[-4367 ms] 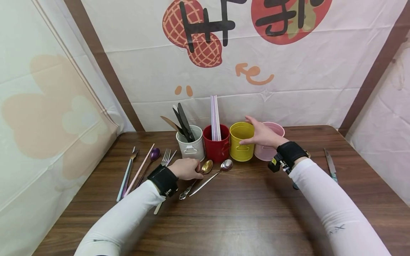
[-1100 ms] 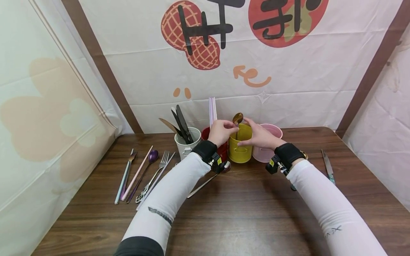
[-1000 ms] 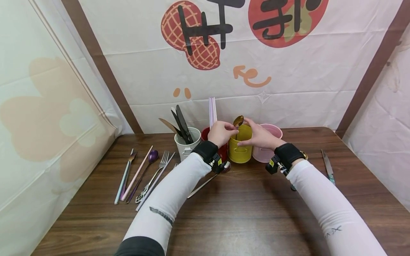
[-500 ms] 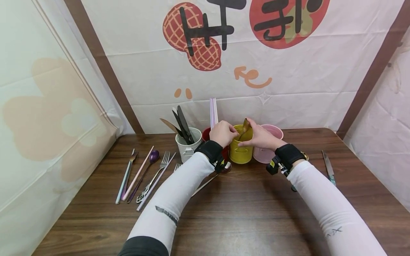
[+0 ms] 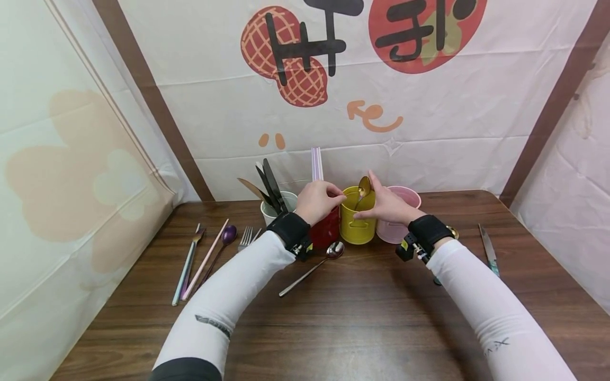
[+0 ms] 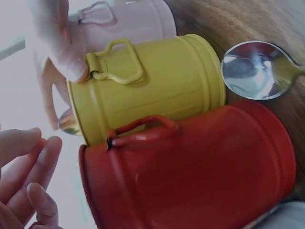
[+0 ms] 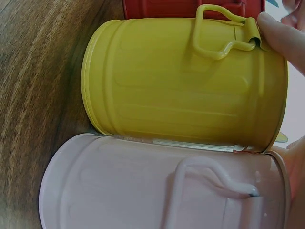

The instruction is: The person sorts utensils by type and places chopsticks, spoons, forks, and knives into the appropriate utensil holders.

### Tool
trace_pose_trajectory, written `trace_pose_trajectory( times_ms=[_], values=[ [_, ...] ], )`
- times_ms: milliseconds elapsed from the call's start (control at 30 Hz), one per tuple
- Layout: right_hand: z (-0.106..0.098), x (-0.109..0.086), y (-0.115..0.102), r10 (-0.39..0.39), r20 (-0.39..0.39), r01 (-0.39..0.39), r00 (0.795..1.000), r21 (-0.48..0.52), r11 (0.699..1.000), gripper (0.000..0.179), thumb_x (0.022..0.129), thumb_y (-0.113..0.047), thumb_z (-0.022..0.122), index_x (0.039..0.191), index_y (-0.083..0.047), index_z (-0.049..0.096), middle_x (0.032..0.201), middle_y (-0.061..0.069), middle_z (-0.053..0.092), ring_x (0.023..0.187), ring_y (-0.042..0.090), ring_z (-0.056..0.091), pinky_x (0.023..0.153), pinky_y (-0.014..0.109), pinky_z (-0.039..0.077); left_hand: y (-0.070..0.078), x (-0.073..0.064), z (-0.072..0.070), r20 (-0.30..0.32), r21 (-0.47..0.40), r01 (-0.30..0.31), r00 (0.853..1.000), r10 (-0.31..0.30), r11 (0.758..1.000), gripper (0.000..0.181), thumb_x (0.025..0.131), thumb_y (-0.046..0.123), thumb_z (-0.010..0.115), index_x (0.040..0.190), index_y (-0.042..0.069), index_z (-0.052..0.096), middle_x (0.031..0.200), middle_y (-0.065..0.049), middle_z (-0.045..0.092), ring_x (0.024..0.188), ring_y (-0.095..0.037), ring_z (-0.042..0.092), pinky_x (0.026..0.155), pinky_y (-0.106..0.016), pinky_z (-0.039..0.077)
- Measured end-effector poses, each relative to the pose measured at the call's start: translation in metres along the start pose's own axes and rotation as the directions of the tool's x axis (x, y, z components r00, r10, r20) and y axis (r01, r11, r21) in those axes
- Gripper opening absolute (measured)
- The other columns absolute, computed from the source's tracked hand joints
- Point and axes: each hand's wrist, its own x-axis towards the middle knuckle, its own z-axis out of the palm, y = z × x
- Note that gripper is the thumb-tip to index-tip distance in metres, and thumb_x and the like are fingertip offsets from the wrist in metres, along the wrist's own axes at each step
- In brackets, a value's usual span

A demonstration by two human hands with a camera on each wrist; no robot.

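Observation:
A gold spoon leans bowl-up inside the yellow bucket, its handle down in the bucket. My right hand holds that bucket by the rim, thumb at the front beside the wire handle and fingers at the far side. Just left of the yellow rim, over the red bucket, is my left hand, fingers loosely bent with nothing between them. In the left wrist view its fingertips are apart from the spoon. On the table in front of the red bucket lies a silver spoon.
A pink bucket stands right of the yellow one. Knives fill the white bucket; chopsticks stand in the red one. At left lie a purple spoon, a fork and a pink chopstick. A knife lies right.
My left hand picked the gold spoon off the table, brought it into the yellow bucket, let go and drew back left. The spoon tipped rightward. My right hand stayed on the bucket.

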Motion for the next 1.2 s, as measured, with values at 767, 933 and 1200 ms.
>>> trace_pose_trajectory(
  times_ms=[767,933,1200],
  values=[
    [-0.004,0.004,0.001,0.002,0.014,-0.002,1.0,-0.008,1.0,0.127,0.075,-0.042,0.083,0.154,-0.009,-0.01,0.157,0.025,0.012,0.141,0.04,0.021,0.111,0.054,0.021,-0.048,-0.074,-0.011,0.371,0.269,-0.244,0.919,0.133,0.932,0.01,0.083,0.028,0.077,0.08,0.02,0.072,0.068,0.011,0.061,0.065,-0.011,0.054,0.056,-0.029,0.044],
    [-0.005,0.003,0.0,0.005,0.014,-0.005,1.0,-0.009,1.0,0.127,0.074,-0.042,0.084,0.154,-0.008,-0.009,0.157,0.025,0.013,0.141,0.039,0.021,0.111,0.053,0.021,-0.057,-0.078,-0.001,0.425,0.317,-0.252,0.9,0.1,0.914,0.014,0.082,0.029,0.077,0.075,0.02,0.068,0.065,0.01,0.057,0.064,-0.011,0.054,0.056,-0.031,0.044],
    [-0.004,0.004,0.001,0.006,0.025,-0.006,1.0,-0.006,1.0,0.128,0.074,-0.041,0.084,0.153,-0.007,-0.011,0.157,0.025,0.011,0.142,0.04,0.019,0.111,0.053,0.021,-0.067,-0.082,0.015,0.519,0.34,-0.216,0.855,0.009,0.915,0.027,0.077,0.035,0.081,0.068,0.02,0.061,0.063,0.007,0.055,0.063,-0.012,0.052,0.053,-0.031,0.041]
  ],
)
